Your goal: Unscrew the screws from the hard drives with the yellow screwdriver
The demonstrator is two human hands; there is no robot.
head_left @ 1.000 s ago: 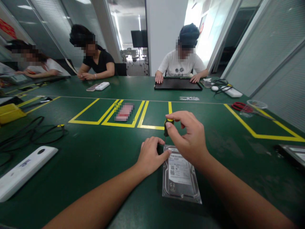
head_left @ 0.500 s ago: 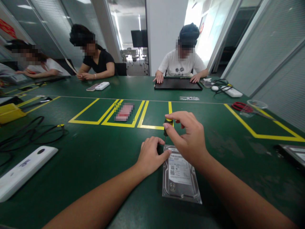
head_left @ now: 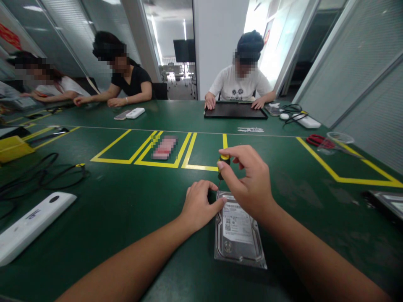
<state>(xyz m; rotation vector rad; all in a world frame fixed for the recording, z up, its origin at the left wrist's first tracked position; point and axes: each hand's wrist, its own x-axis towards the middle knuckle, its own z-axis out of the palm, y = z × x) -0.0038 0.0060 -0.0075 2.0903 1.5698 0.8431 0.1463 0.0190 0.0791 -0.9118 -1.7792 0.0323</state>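
Observation:
A silver hard drive [head_left: 239, 247] with a white label lies flat on the green table in front of me. My left hand [head_left: 200, 204] grips its far left corner, thumb on the top face and fingers curled round the edge. Between the thumb and fingers of my right hand [head_left: 248, 176] is a small screwdriver [head_left: 223, 165] with a black and yellow handle. It stands nearly upright, its thin shaft reaching down to the drive's far left corner. My hand hides part of the drive's right far side.
A white power bank [head_left: 34, 226] and black cables [head_left: 47, 172] lie to the left. Another drive [head_left: 387, 203] sits at the right edge. Across the table, a person [head_left: 239, 84] touches a black panel [head_left: 236, 110]; red cable [head_left: 319, 141] lies at right.
The screwdriver handle has shifted slightly to the right and tilts a little with my right fingers. My left hand and the drive stay put. A co-worker at left has stretched out an arm.

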